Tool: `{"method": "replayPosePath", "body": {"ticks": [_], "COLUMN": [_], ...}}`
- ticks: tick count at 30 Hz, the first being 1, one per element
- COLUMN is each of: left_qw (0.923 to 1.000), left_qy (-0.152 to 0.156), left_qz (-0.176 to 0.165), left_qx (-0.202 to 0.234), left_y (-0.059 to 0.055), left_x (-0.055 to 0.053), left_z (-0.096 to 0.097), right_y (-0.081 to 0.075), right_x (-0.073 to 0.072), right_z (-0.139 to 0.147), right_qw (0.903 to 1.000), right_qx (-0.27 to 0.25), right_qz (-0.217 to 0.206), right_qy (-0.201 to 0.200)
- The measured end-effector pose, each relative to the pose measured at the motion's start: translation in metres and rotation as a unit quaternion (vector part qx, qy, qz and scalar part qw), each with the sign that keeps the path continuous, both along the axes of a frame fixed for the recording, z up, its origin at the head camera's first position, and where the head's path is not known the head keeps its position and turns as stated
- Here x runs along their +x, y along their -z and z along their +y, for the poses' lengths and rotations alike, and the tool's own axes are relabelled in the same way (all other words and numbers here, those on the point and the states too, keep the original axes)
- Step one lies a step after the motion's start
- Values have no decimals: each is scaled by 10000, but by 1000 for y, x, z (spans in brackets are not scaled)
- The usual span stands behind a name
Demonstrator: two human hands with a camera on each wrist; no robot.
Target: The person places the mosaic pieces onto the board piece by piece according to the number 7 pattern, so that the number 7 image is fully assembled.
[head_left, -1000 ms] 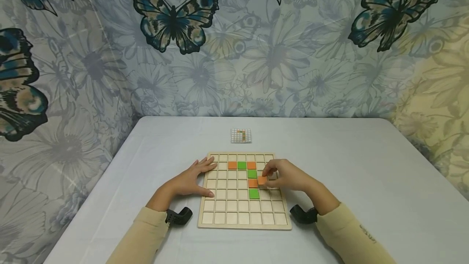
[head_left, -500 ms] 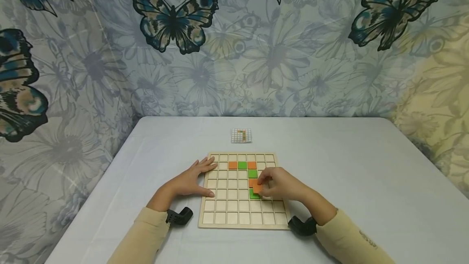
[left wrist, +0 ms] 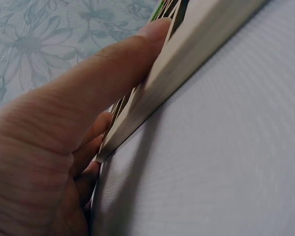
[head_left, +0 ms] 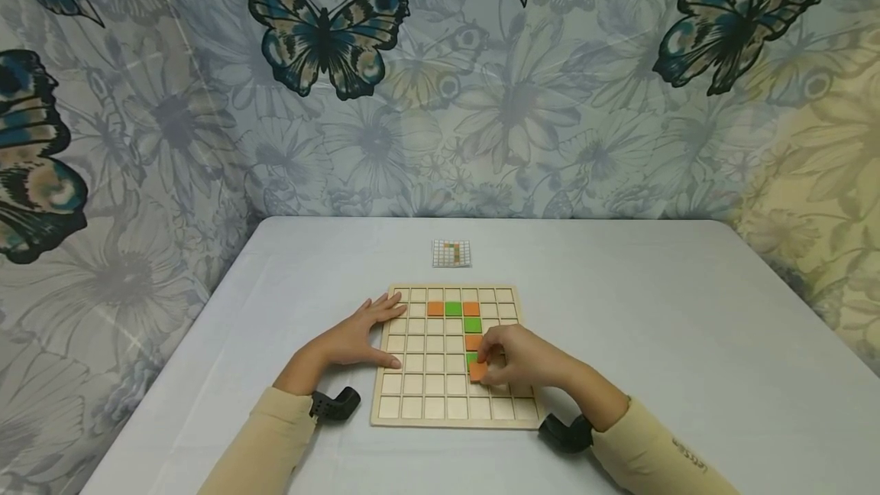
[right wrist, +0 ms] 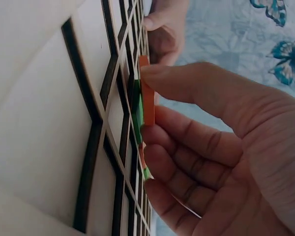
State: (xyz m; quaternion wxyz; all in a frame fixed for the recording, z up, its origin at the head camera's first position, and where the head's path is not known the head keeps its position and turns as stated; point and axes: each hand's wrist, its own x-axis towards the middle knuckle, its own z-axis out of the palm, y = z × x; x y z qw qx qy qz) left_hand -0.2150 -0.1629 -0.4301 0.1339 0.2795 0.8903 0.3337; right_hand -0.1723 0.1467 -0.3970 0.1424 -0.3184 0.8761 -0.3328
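Observation:
A pale wooden grid board (head_left: 412, 408) lies flat on the table. My left hand (head_left: 357, 336) rests along its left edge with spread fingers, the thumb (left wrist: 132, 54) lying over the rim in the left wrist view. My right hand (head_left: 528, 357) pinches an orange tile (head_left: 477, 373) between thumb and fingers, low over the board's right half. That tile (right wrist: 147, 96) partly covers a green tile (head_left: 471, 358) in the grid. Above it in the same column sit an orange tile (head_left: 473, 342), a green tile (head_left: 472, 325) and another orange tile (head_left: 470, 308).
The row's left part holds a green tile (head_left: 453, 308) and an orange tile (head_left: 435, 308). Behind the board lies a small card (head_left: 451, 253) printted with a coloured grid pattern. A white cloth (head_left: 619, 289) covers the table, and a butterfly-patterned curtain (head_left: 516, 113) hangs behind.
My right hand has carried the pinched orange tile towards me and slightly left, from beside the lower orange tile down to the green tile's near edge. My left hand has stayed put.

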Motion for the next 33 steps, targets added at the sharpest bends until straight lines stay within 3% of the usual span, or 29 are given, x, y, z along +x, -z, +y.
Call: {"method": "replayPosePath", "body": {"ticks": [14, 33], "left_qw": [10000, 10000], "left_qy": [21, 15], "left_qz": [39, 64], "left_qx": [-30, -39], "left_y": [-1, 1], "left_x": [0, -1], "left_z": [1, 0], "right_y": [-2, 2], "right_x": [4, 4], "right_z": [-4, -6], "right_qw": [9995, 9978], "right_qx": [211, 620], "right_qz": [20, 178], "right_qy": [-224, -152]}}
